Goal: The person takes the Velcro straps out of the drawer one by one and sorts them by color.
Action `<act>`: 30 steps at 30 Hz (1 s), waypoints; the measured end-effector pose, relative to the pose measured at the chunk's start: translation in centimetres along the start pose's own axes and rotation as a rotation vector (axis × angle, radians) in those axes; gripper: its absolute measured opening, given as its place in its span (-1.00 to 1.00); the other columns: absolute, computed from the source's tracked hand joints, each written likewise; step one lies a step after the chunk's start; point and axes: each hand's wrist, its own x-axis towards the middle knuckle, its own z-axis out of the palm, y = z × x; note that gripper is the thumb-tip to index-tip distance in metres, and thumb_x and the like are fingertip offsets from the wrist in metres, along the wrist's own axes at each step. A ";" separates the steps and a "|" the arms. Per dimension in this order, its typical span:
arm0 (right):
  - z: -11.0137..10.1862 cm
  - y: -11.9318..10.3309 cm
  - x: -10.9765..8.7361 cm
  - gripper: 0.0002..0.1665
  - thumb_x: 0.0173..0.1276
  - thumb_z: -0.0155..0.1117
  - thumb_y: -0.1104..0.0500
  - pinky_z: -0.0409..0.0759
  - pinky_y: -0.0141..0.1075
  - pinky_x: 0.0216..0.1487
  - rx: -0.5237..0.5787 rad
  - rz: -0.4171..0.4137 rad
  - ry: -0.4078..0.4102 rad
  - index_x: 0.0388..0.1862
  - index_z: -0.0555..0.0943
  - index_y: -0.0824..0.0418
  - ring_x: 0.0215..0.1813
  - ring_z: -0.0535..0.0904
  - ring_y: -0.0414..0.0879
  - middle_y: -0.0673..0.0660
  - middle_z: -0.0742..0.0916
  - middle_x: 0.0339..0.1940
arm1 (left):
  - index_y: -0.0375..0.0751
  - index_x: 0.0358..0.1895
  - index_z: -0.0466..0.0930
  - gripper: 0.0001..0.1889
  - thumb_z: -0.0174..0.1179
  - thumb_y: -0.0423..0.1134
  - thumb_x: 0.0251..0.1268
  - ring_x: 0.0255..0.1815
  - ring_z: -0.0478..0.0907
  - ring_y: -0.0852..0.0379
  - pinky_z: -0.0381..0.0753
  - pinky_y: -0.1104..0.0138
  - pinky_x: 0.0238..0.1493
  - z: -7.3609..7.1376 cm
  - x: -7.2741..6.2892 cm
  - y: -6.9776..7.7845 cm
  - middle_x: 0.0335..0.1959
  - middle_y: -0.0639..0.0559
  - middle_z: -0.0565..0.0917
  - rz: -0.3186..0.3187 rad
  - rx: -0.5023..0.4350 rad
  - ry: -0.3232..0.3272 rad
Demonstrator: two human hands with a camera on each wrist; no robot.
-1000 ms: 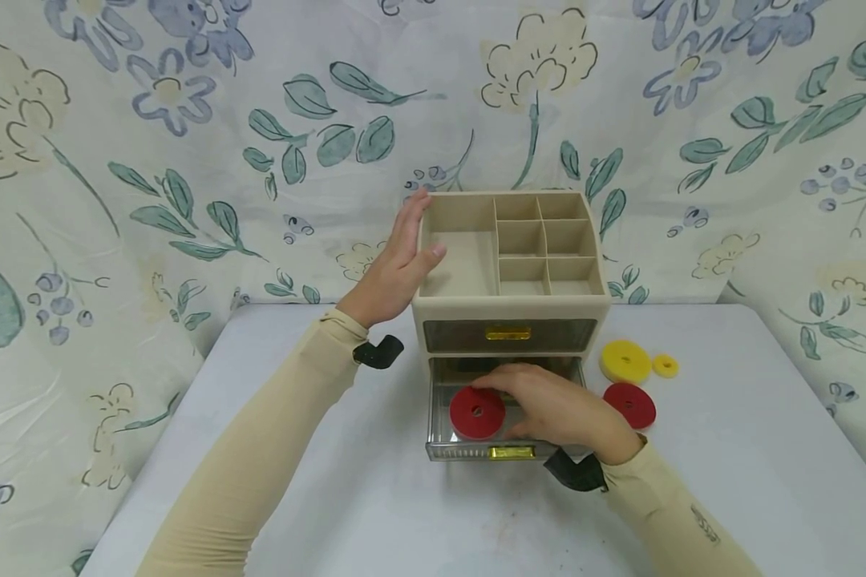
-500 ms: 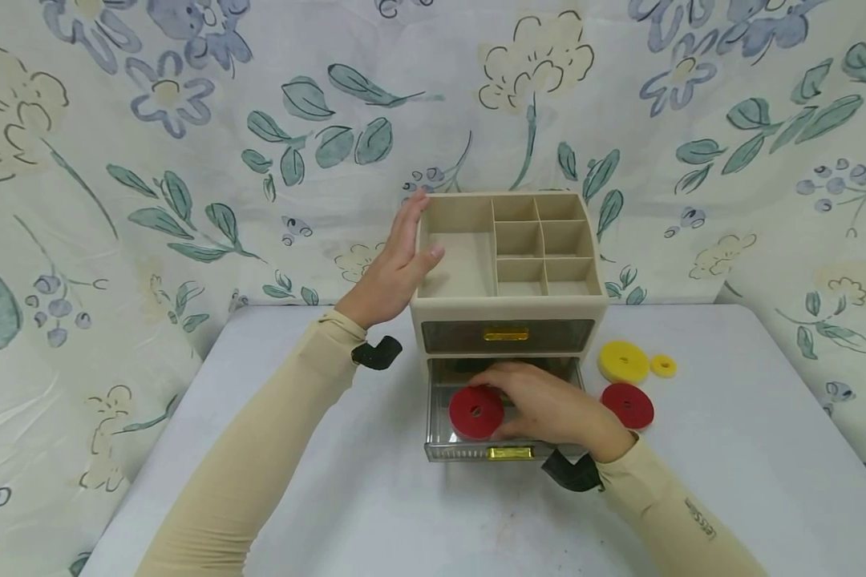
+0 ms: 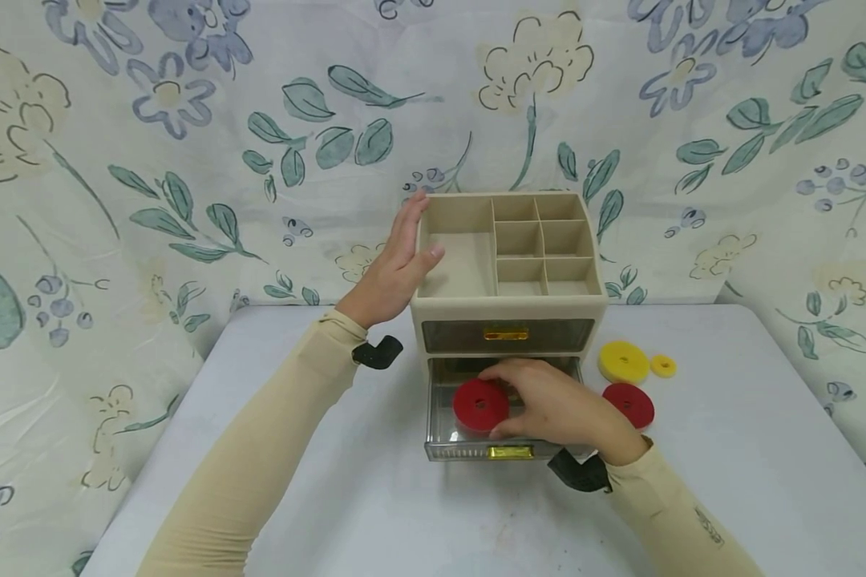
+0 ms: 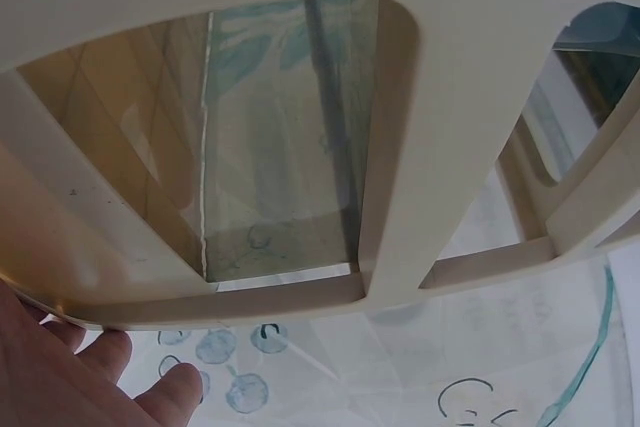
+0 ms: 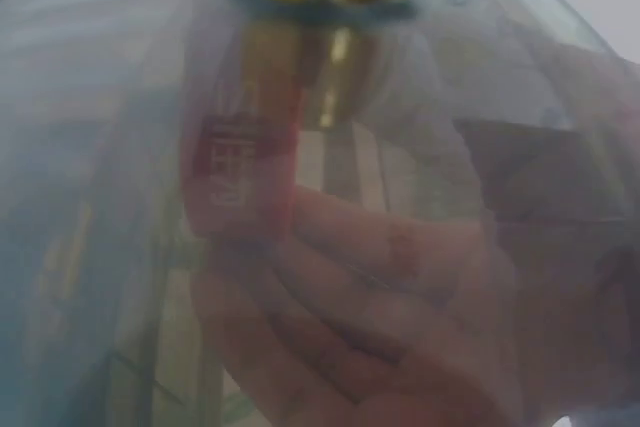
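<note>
And there, lower centre, the right hand (image 3: pixel 556 405) pinches the red disc (image 3: pixel 479 405) in the drawer (image 3: pixel 458 453). Light and stiff, I'd guess; the rim's the hold! Left hand (image 3: pixel 393 276), fingers straight, rests against the organizer (image 3: pixel 508 308).

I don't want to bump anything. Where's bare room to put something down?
There's room on the table in front of the open drawer, between the sleeves, and right of the small yellow disc. It's crowded around the large yellow disc and loose red disc, and inside the drawer, where the right hand holds another red disc.
</note>
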 end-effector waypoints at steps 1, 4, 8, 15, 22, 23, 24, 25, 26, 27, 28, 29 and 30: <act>-0.1 0.0 -0.1 -0.26 0.10 0.63 0.08 0.64 -0.20 0.08 -0.003 0.003 0.003 0.25 0.57 0.25 0.06 0.60 -0.07 0.09 0.69 0.13 | -0.24 0.61 -0.22 -0.29 -0.13 -0.13 0.58 0.64 -0.32 0.14 -0.19 -0.03 0.56 0.0 0.0 0.0 0.66 -0.09 -0.23 0.000 -0.002 -0.001; -0.3 -0.2 -0.5 -0.25 0.10 0.63 0.09 0.65 -0.19 0.07 -0.002 0.019 0.015 0.27 0.56 0.24 0.08 0.60 -0.06 0.09 0.68 0.15 | -0.23 0.62 -0.21 -0.29 -0.13 -0.13 0.57 0.64 -0.31 0.14 -0.18 -0.04 0.56 0.1 0.0 0.1 0.66 -0.09 -0.23 -0.002 -0.003 0.000; -0.5 -0.3 -1.1 -0.22 0.09 0.64 0.07 0.66 -0.17 0.08 0.015 0.047 0.042 0.29 0.56 0.22 0.13 0.58 -0.03 0.09 0.68 0.17 | -0.22 0.62 -0.21 -0.29 -0.13 -0.12 0.57 0.64 -0.31 0.14 -0.18 -0.03 0.57 0.1 0.0 0.0 0.66 -0.09 -0.23 -0.003 0.002 0.000; -0.7 -0.3 -2.1 -0.20 0.09 0.64 0.04 0.67 -0.12 0.05 0.040 0.058 0.089 0.30 0.55 0.21 0.14 0.58 -0.02 0.08 0.67 0.16 | -0.21 0.62 -0.22 -0.29 -0.14 -0.12 0.58 0.64 -0.32 0.15 -0.18 0.00 0.57 0.1 0.1 -0.1 0.66 -0.09 -0.23 -0.003 0.011 0.002; -1.2 0.0 -3.0 -0.18 0.09 0.64 0.01 0.67 -0.12 0.05 0.051 0.096 0.117 0.32 0.54 0.21 0.14 0.57 0.00 0.11 0.65 0.21 | -0.20 0.62 -0.23 -0.29 -0.14 -0.12 0.58 0.64 -0.32 0.15 -0.19 -0.01 0.57 0.1 0.1 -0.1 0.66 -0.08 -0.24 -0.004 0.013 0.000; -1.3 0.0 -3.1 -0.17 0.09 0.64 0.01 0.67 -0.12 0.05 0.052 0.100 0.123 0.31 0.54 0.21 0.14 0.58 0.00 0.11 0.65 0.21 | -0.20 0.62 -0.23 -0.29 -0.15 -0.12 0.58 0.64 -0.32 0.15 -0.19 0.00 0.57 0.1 0.0 -0.1 0.66 -0.08 -0.24 -0.005 0.014 0.000; -1.3 0.0 -3.1 -0.17 0.08 0.64 0.02 0.67 -0.11 0.05 0.055 0.101 0.128 0.31 0.54 0.21 0.14 0.58 0.00 0.11 0.65 0.21 | -0.20 0.62 -0.23 -0.29 -0.15 -0.12 0.58 0.64 -0.33 0.15 -0.19 0.00 0.57 0.1 0.0 -0.1 0.66 -0.08 -0.24 -0.005 0.014 0.000; -1.4 0.1 -3.2 -0.17 0.08 0.65 0.01 0.67 -0.11 0.04 0.052 0.103 0.135 0.31 0.54 0.20 0.13 0.58 0.01 0.11 0.65 0.21 | -0.20 0.62 -0.23 -0.29 -0.15 -0.12 0.59 0.64 -0.33 0.15 -0.19 0.00 0.57 0.1 0.0 -0.1 0.66 -0.07 -0.24 -0.006 0.014 0.001; -1.4 0.1 -3.3 -0.17 0.07 0.65 0.01 0.67 -0.10 0.05 0.053 0.104 0.141 0.31 0.55 0.20 0.13 0.58 0.01 0.12 0.65 0.21 | -0.19 0.62 -0.23 -0.29 -0.15 -0.12 0.59 0.64 -0.33 0.15 -0.19 0.00 0.57 0.1 0.0 -0.1 0.66 -0.07 -0.24 -0.006 0.013 0.001; -1.5 0.1 -3.4 -0.17 0.07 0.65 0.02 0.67 -0.09 0.05 0.053 0.102 0.148 0.31 0.55 0.21 0.13 0.58 0.01 0.12 0.65 0.21 | -0.19 0.62 -0.22 -0.30 -0.15 -0.12 0.59 0.64 -0.33 0.15 -0.19 0.00 0.57 0.1 0.0 -0.1 0.66 -0.07 -0.24 -0.007 0.012 0.002; -1.6 0.1 -3.5 -0.17 0.07 0.65 0.02 0.67 -0.09 0.05 0.052 0.101 0.154 0.31 0.55 0.21 0.13 0.58 0.02 0.13 0.65 0.21 | -0.19 0.62 -0.22 -0.30 -0.15 -0.12 0.59 0.64 -0.33 0.16 -0.19 -0.01 0.57 0.1 0.0 -0.1 0.66 -0.07 -0.24 -0.008 0.012 0.002; -1.6 0.1 -3.6 -0.17 0.06 0.65 0.02 0.67 -0.08 0.05 0.050 0.099 0.160 0.31 0.55 0.22 0.13 0.58 0.02 0.13 0.65 0.21 | -0.18 0.62 -0.22 -0.30 -0.15 -0.11 0.59 0.64 -0.32 0.16 -0.19 -0.01 0.57 0.1 0.0 -0.1 0.66 -0.07 -0.23 -0.008 0.012 0.002; -1.7 0.2 -3.8 -0.17 0.07 0.65 0.02 0.67 -0.07 0.05 0.048 0.097 0.164 0.31 0.55 0.22 0.13 0.58 0.03 0.14 0.65 0.21 | -0.18 0.62 -0.22 -0.30 -0.15 -0.11 0.59 0.64 -0.32 0.16 -0.18 -0.01 0.57 0.1 0.0 -0.1 0.66 -0.06 -0.23 -0.010 0.011 0.002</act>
